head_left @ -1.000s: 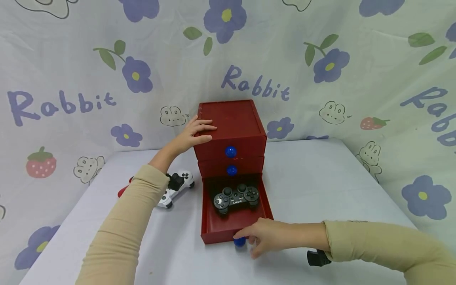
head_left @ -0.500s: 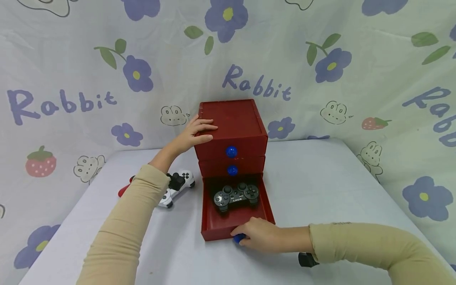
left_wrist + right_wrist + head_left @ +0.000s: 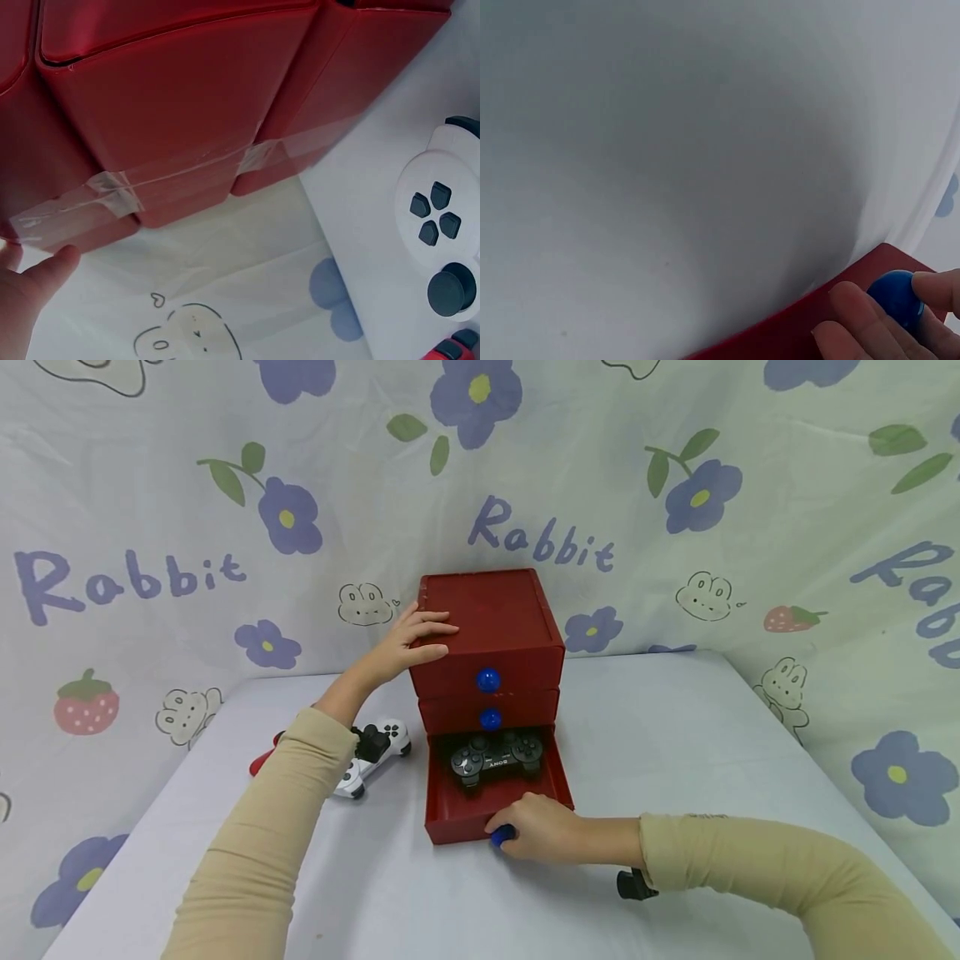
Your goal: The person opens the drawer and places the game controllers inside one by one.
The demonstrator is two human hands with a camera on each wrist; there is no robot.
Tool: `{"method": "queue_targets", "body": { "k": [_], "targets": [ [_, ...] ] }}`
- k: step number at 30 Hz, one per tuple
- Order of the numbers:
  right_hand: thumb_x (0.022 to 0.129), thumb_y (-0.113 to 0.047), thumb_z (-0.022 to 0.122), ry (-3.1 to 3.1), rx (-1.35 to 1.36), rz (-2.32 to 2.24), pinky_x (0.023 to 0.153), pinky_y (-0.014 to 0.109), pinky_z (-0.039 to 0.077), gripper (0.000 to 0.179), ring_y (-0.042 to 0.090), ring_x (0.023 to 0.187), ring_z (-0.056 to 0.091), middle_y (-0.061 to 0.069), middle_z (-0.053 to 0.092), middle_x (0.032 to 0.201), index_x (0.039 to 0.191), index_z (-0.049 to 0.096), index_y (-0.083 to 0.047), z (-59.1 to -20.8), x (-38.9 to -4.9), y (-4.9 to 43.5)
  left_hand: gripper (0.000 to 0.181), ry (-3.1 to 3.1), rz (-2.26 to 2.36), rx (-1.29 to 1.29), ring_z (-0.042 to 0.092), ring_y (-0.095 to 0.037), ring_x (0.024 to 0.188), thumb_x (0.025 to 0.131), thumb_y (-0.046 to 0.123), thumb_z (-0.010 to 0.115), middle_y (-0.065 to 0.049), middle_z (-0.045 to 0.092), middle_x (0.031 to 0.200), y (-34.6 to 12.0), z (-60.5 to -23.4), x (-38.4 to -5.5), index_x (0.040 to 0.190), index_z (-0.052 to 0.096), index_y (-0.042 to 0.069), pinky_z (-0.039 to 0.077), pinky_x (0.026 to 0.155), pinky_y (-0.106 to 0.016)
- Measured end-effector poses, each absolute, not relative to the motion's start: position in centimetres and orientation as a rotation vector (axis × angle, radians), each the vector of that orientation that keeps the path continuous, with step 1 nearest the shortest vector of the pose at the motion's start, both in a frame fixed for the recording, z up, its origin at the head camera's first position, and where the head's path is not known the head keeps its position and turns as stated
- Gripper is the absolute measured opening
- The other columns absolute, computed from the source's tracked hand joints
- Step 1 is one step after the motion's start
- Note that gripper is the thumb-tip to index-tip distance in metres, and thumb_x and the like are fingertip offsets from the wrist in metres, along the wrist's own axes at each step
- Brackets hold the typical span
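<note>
A red three-drawer box stands on the table, its bottom drawer pulled out and the two upper ones closed. Inside that drawer lies a black game controller, its rear edge in the shadow of the box. My right hand pinches the blue knob on the drawer front; in the right wrist view, thumb and fingers close around the blue knob. On the top left edge of the box rests my left hand, fingers spread. The left wrist view shows clear tape across the box's side.
A white game controller lies left of the box, partly behind the left forearm. Something red shows beyond that sleeve. A patterned cloth hangs behind the white table.
My right hand has closed its fingers on the knob, and the bottom drawer has slid partway inward with the black controller. The left hand has stayed on the box.
</note>
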State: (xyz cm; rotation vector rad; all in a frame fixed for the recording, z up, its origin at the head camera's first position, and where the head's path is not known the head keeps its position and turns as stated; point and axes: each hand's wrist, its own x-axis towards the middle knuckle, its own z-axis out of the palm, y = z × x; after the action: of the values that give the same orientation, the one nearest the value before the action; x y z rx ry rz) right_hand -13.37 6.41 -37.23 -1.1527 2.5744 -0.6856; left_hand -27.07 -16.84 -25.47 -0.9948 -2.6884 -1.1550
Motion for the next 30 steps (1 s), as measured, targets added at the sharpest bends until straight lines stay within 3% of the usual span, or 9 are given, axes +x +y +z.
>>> {"method": "queue_targets", "body": {
  "k": [7, 17, 30],
  "targets": [
    [0.07, -0.017, 0.065, 2.589, -1.164, -0.675, 0.059, 0.01, 0.042, 0.029, -0.002, 0.065, 0.052, -0.007, 0.062, 0.083, 0.099, 0.063, -0.015, -37.3, -14.4, 6.3, 0.038, -2.681, -1.18, -1.006, -0.009, -0.03, 0.124, 0.081, 0.018, 0.05, -0.016, 0.028, 0.13, -15.9, -24.1, -25.2, 0.115, 0.048, -0.001, -0.004, 0.097, -0.049],
    [0.071, -0.017, 0.065, 2.591, -1.176, -0.671, 0.06, 0.011, 0.043, 0.029, 0.003, 0.073, 0.053, -0.006, 0.062, 0.089, 0.099, 0.062, -0.014, -37.2, -16.2, 6.1, 0.04, -2.7, -1.157, -0.971, -0.009, -0.018, 0.125, 0.08, 0.033, 0.052, -0.001, 0.03, 0.131, -16.8, -25.9, -27.6, 0.115, 0.051, 0.015, -0.002, 0.097, -0.048],
    [0.071, -0.018, 0.064, 2.643, -1.143, -0.649, 0.052, 0.012, 0.04, 0.028, 0.004, 0.065, 0.048, -0.005, 0.062, 0.089, 0.098, 0.063, -0.015, -37.5, -18.6, 5.7, 0.04, -2.705, -1.132, -0.966, -0.009, -0.018, 0.125, 0.079, 0.037, 0.051, 0.001, 0.03, 0.131, -17.0, -26.0, -27.6, 0.114, 0.051, 0.017, -0.001, 0.097, -0.048]
  ]
}}
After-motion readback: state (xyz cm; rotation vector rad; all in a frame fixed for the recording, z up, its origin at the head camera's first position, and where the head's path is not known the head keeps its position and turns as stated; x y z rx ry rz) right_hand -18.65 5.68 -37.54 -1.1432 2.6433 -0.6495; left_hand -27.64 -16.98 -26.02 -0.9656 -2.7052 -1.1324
